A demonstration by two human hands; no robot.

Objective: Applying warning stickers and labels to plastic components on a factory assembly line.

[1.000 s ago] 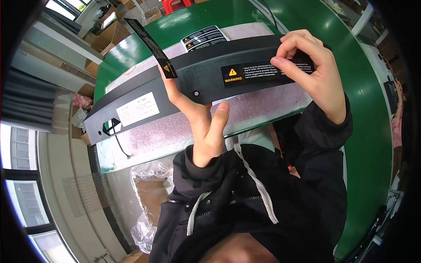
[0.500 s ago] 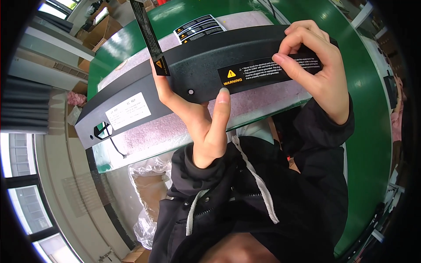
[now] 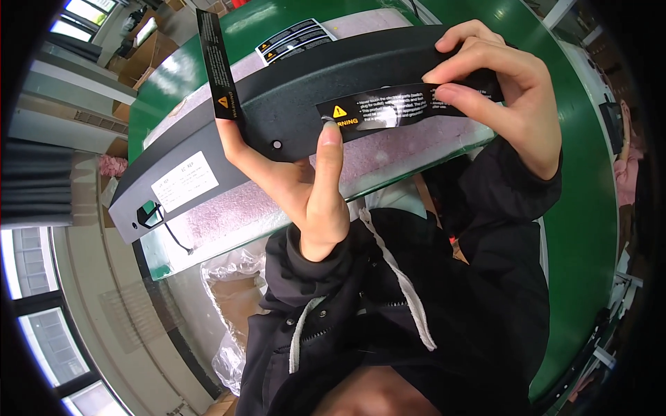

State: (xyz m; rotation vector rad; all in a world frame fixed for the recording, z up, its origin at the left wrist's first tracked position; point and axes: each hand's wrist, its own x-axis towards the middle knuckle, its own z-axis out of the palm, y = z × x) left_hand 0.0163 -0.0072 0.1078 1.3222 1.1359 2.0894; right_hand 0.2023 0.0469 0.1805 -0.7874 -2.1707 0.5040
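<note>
A long, curved black panel (image 3: 277, 104) lies tilted in front of me, with a white printed label (image 3: 184, 182) near its left end. My right hand (image 3: 517, 97) pinches the right part of a black warning label (image 3: 388, 109), which bows up from the panel in its middle. My left hand (image 3: 305, 187) presses its thumb on that label's left end, at the panel's near edge; its other fingers partly hide behind the edge. A second black warning label (image 3: 216, 69) clings to the left index fingertip and stands up from it.
Under the panel is a pinkish foam block (image 3: 229, 215) on a green table (image 3: 583, 229). Behind the panel lies a sheet of black labels (image 3: 295, 40). A thin black cable (image 3: 177, 234) hangs from the panel's left end. Plastic-lined cardboard box (image 3: 232, 298) stands below the table edge.
The panel and both labels have shifted slightly left and up in view. The warning label's middle now bulges away from the panel, where it lay flatter before.
</note>
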